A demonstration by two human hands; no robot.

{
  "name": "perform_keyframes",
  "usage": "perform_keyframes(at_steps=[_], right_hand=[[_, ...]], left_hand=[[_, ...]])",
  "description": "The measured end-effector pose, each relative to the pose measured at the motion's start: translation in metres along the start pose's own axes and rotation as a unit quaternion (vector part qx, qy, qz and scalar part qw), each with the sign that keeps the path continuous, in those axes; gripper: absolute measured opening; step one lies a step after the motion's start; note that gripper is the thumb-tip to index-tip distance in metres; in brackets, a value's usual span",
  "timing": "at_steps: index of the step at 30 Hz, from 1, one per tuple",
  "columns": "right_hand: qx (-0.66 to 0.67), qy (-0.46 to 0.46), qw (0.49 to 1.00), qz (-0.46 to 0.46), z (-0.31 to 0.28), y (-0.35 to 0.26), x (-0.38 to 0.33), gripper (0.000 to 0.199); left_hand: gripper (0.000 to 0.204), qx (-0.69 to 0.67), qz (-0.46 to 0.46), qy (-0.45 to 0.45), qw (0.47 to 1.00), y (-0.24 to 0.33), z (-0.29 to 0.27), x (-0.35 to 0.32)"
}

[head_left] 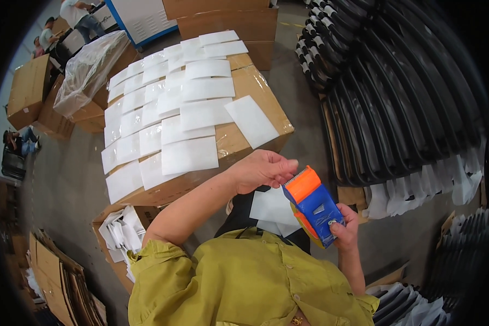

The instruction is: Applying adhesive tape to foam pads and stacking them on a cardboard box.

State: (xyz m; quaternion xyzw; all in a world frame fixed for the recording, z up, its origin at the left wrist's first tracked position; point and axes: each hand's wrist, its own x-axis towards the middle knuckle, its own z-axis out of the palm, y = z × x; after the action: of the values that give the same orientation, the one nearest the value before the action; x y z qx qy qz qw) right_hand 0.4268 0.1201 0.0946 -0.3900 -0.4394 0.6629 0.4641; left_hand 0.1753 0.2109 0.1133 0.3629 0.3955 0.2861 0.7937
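My right hand is wrapped around the lower end of a blue and orange tape dispenser, held tilted over my lap. Its orange end with the toothed cutting edge points up toward my left hand. The fingers of that hand are pinched together close beside the teeth; whatever they hold, if anything, is too small to make out. White foam sheets lie on my lap below the dispenser. Overlapping rows of white foam sheets cover most of a large cardboard box in front of me.
On the right, a stack of black curved frames with plastic wrapping rises close by. An opened carton of white sheets stands at my left. Flattened cardboard leans at the lower left. Several people are at the far left.
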Motion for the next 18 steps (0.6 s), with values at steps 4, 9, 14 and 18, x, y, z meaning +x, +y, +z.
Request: perform_keyframes(at_steps=[4, 9, 14, 18], right_hand=[[-0.015, -0.003, 1.000, -0.001, 0.011, -0.006, 0.003, 0.036], [-0.043, 0.007, 0.999, 0.027, 0.024, -0.007, 0.009, 0.032], [-0.095, -0.001, 0.994, 0.051, 0.015, -0.019, 0.006, 0.030], [-0.116, 0.007, 0.990, 0.080, 0.027, -0.027, 0.027, 0.028]], left_hand=[[0.015, 0.077, 0.027, 0.025, 0.996, -0.007, -0.001, 0.001], [0.015, 0.170, 0.108, 0.119, 0.972, -0.004, -0.004, -0.002], [0.024, 0.220, 0.212, 0.289, 0.907, 0.031, -0.059, -0.001], [0.021, 0.432, 0.288, 0.355, 0.777, 0.042, -0.074, 0.019]])
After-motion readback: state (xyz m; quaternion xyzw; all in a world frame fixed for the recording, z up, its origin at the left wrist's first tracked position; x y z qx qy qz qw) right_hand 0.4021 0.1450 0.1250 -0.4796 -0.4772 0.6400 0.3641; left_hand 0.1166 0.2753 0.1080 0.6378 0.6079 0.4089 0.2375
